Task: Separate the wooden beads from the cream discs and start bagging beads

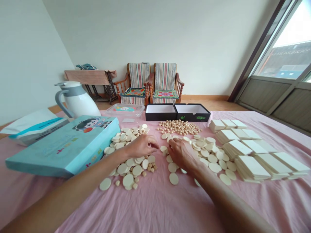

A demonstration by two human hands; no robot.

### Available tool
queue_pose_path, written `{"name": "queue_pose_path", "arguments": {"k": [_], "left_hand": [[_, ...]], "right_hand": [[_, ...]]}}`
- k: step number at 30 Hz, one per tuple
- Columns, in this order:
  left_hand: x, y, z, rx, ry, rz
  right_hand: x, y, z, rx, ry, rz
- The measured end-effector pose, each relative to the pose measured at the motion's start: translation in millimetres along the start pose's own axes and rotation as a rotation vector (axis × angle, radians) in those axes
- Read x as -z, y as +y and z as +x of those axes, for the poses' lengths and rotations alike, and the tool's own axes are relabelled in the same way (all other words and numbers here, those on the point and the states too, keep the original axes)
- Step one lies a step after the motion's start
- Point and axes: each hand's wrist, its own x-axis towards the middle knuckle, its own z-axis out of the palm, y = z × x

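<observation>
My left hand hovers beside a mixed pile of pale wooden discs and small wooden cubes. Its fingers are curled in towards the thumb, and whatever they hold is hidden. My right hand reaches down among more round wooden discs, fingers bent and drawn together at the tips. A disc lies just left of those fingertips; what is between them cannot be made out. Behind both hands is a heap of small wooden cubes.
Stacks of white rectangular cards stand at right. Two black boxes and a clear plastic container are at the back. A blue box, a white jug and a plastic packet sit left on the pink cloth.
</observation>
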Motion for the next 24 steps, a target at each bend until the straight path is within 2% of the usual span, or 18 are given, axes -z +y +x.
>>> {"name": "queue_pose_path", "arguments": {"k": [4,8,14,19,24], "left_hand": [[5.4,23.7,-21.6,-0.121,-0.192,0.0],[-0.5,33.2,-27.7,-0.138,-0.242,0.096],[-11.3,32.0,-29.1,-0.096,-0.21,0.211],[-13.4,26.4,-24.6,-0.036,-0.164,0.169],[-11.0,5.6,8.0,0.052,0.033,0.169]], "right_hand": [[-1.3,0.6,-1.2,0.005,0.012,0.002],[-1.9,0.4,-1.9,0.005,0.015,-0.01],[-3.5,1.6,-1.8,0.016,0.032,-0.002],[-1.6,8.6,0.4,-0.018,0.115,0.047],[1.8,15.7,2.2,-0.08,0.225,0.061]]}}
